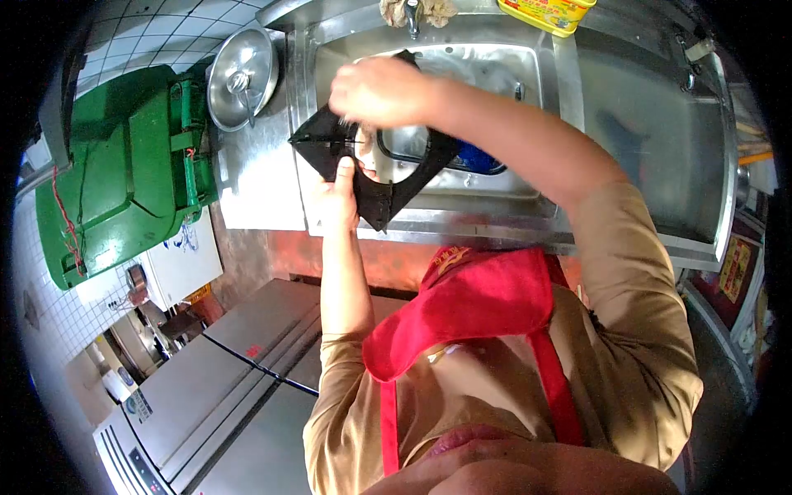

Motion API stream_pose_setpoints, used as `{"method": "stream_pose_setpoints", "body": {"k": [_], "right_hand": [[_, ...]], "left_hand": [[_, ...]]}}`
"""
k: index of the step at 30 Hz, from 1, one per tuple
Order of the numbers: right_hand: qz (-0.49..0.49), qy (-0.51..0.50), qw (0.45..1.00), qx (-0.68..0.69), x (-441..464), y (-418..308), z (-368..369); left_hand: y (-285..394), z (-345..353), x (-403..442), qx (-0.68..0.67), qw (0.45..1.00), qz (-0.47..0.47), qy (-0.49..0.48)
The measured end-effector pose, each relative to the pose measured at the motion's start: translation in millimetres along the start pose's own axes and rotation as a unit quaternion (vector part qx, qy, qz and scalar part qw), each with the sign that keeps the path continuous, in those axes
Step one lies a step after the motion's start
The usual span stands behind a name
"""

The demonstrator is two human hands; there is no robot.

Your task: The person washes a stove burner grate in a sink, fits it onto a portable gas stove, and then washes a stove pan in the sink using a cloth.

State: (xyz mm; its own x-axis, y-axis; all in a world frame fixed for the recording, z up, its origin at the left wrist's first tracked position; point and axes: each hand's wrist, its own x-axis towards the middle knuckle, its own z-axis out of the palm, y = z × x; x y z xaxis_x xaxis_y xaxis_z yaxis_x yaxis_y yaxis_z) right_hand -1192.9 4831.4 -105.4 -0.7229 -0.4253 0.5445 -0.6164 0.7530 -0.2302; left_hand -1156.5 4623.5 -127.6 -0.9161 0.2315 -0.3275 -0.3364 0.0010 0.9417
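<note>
While the left hand (pixel 338 196) grips the lower left side of a black frame (pixel 375 203), thumb pressed flat along its face, the right hand (pixel 384 91) is up at the frame's upper left, fingers curled in tight; whether they pinch the frame itself or something small, I honestly can't tell from this angle. And look at that frame: tilted, corner down, a big round opening through its middle, held over the left part of a steel sink (pixel 511 188). Down in the basin, just beyond its right edge, sits something blue (pixel 476 157), partly covered. Up at the back it's the faucet (pixel 413 23), a crumpled cloth (pixel 437 11) bunched around it, and right of that a yellow tub (pixel 546 13) on the ledge. Over on the left we have a steel bowl (pixel 261 62) on the counter (pixel 257 194), a utensil (pixel 238 82) resting inside, and then the large green bin (pixel 111 177) just beyond. Across to the right runs a second steel basin (pixel 643 165). Nearer the body: tan sleeves (pixel 631 272), a bright red apron (pixel 491 297), and grey cabinets (pixel 231 388) low on the left.
</note>
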Motion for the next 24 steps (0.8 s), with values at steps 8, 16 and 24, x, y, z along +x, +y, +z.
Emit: {"method": "stream_pose_setpoints", "body": {"k": [8,16,24], "right_hand": [[0.010,-0.061,0.998,-0.012,-2.5,22.9,-7.0],[0.039,-0.119,0.992,-0.032,-0.4,36.8,-9.2],[0.027,-0.083,0.995,-0.038,6.5,39.3,0.0]], "left_hand": [[2.3,2.5,-3.0,-0.027,1.000,-0.004,0.008],[1.6,-0.5,4.2,-0.027,1.000,-0.008,0.001],[-0.9,-2.3,8.6,-0.037,0.999,-0.009,-0.001]]}}
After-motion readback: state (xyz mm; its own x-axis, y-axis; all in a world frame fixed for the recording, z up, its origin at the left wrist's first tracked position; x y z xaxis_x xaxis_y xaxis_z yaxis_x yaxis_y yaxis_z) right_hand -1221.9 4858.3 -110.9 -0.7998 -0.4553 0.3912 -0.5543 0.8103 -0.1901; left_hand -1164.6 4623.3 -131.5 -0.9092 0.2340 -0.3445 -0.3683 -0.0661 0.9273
